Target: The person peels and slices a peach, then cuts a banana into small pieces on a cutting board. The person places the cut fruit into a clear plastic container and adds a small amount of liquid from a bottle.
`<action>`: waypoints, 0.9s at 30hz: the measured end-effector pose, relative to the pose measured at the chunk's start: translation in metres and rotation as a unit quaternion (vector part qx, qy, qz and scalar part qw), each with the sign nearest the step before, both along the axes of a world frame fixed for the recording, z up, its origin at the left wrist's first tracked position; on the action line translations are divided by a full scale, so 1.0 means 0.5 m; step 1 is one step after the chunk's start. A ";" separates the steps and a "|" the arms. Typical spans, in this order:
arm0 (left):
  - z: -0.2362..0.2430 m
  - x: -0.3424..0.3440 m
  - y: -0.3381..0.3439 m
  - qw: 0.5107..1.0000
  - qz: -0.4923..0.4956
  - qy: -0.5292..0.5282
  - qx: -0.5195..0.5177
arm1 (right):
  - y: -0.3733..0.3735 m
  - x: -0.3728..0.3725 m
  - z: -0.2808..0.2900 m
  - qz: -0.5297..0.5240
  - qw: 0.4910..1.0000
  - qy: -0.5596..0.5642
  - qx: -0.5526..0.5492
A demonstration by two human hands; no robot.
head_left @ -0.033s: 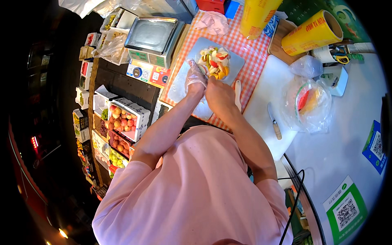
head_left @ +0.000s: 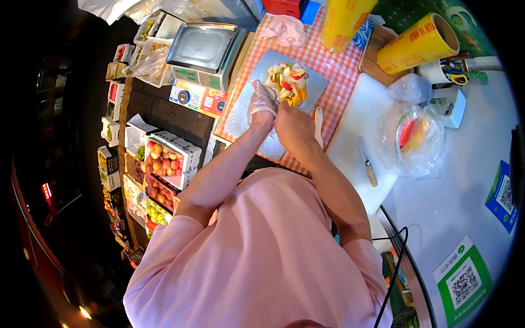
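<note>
A clear container of cut fruit, with pale, red and orange pieces, sits on a grey-blue board. My left hand, in a loose clear plastic glove, is at the container's near left edge; the crumpled film blurs how its fingers are bent. Bare and closed, my right hand meets the container's near edge beside the left hand. Whatever its fingertips pinch is hidden. Just right of it lies a white-handled tool, its kind unclear.
A white cutting board carries a knife to the right, near bagged melon. Yellow film rolls stand behind. A scale is at far left, above boxes of peaches. A black cable hangs at lower right.
</note>
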State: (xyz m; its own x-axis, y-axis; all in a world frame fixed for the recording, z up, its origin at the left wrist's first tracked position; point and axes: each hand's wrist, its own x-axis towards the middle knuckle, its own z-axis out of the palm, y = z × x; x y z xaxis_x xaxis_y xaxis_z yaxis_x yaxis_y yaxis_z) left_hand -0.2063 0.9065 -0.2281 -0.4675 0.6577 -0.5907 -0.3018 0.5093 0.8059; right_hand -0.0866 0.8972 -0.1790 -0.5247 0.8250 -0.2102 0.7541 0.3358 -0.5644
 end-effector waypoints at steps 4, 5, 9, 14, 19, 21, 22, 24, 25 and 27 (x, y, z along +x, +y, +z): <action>0.018 0.027 -0.014 0.996 -0.031 0.003 0.082 | 0.027 0.006 -0.020 -0.011 1.000 0.009 0.016; 0.024 0.028 -0.010 0.996 -0.034 -0.001 0.086 | 0.028 0.009 -0.031 -0.011 1.000 0.018 0.022; 0.026 0.009 0.008 0.995 -0.038 -0.005 0.094 | 0.034 0.019 -0.067 -0.042 0.998 0.042 0.033; -0.028 -0.036 0.002 0.992 0.011 -0.102 0.077 | 0.040 0.028 -0.072 -0.150 0.984 0.095 0.021; -0.027 -0.056 -0.014 0.975 0.070 -0.177 0.115 | 0.024 0.047 -0.071 -0.158 0.981 0.111 0.013; -0.031 -0.062 -0.017 0.969 0.076 -0.206 0.114 | 0.002 0.043 -0.066 -0.125 0.985 0.119 0.030; -0.018 -0.057 -0.014 0.965 0.078 -0.221 0.113 | -0.010 0.041 -0.058 -0.108 0.986 0.117 0.043; 0.008 -0.039 -0.010 0.959 0.109 -0.246 0.093 | -0.030 0.027 -0.038 -0.075 0.988 0.113 0.070; 0.025 -0.030 -0.009 0.955 0.124 -0.258 0.083 | -0.035 0.021 -0.038 -0.055 0.991 0.083 0.094; 0.019 -0.030 -0.014 0.962 0.109 -0.233 0.087 | -0.040 0.017 -0.035 -0.039 0.988 0.089 0.123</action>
State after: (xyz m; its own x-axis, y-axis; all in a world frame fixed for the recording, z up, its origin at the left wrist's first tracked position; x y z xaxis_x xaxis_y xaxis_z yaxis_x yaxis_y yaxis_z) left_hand -0.2214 0.8993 -0.2185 -0.3161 0.6817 -0.6598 -0.7362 0.2624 0.6238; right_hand -0.0779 0.8772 -0.1966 -0.4683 0.8787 0.0921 0.6787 0.4245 -0.5993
